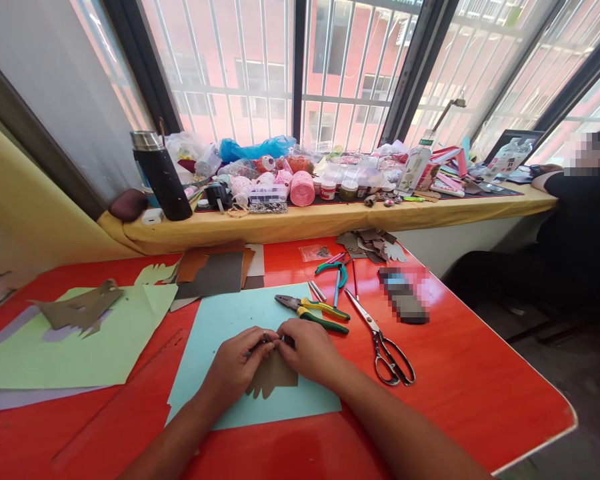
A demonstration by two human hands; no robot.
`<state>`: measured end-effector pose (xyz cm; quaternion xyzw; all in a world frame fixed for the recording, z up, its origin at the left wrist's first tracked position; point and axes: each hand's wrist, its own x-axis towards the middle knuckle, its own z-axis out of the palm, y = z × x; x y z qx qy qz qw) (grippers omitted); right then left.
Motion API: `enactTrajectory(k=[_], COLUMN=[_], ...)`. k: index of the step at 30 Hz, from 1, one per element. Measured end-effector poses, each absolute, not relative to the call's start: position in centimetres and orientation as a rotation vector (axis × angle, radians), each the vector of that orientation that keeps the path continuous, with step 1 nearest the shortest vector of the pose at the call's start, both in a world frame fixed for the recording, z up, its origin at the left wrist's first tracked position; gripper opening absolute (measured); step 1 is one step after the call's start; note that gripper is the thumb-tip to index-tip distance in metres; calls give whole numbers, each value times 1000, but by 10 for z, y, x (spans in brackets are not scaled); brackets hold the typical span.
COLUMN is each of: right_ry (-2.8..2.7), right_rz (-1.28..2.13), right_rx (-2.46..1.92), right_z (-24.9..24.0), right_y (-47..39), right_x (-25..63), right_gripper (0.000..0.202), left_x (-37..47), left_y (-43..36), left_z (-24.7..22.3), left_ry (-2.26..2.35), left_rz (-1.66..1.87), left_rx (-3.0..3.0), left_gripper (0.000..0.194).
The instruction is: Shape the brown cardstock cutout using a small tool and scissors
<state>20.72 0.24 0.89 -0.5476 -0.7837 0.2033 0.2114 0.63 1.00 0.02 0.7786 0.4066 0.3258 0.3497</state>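
My left hand (237,357) and my right hand (310,347) meet over a light blue sheet (235,313), fingertips pinched together. Between them they hold a brown leather-like piece (283,375) with a scalloped lower edge. Its top edge is hidden behind my fingers, and anything small pinched there is too small to make out. Just beyond my right hand lie combination pliers (313,312) with yellow and green handles. Large scissors (380,340) rest to the right, blades pointing away. Behind the pliers are smaller teal-handled pliers (337,268) and a blue pen-like stick (337,288).
Green paper (130,340) bearing a cut brown scrap (83,308) lies left, near a clear ruler (120,390). Brown and grey sheets (217,273) and leather scraps (367,245) sit at the red table's (455,400) back. A black flask (163,177) stands on the cluttered sill. A person (580,207) sits right.
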Motion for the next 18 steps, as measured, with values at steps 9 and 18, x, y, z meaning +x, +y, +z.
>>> enactTrajectory(k=[9, 18], right_ry=[-2135, -2136], right_rz=[627, 610], right_rx=[-1506, -1497], right_z=[11, 9], right_y=[3, 3], right_x=[209, 208], right_gripper=[9, 10], left_x=[9, 8], left_y=[10, 9], left_z=[2, 1], left_ry=[1099, 1099], left_rz=[813, 831], left_rx=[1999, 2020], left_gripper=[21, 21])
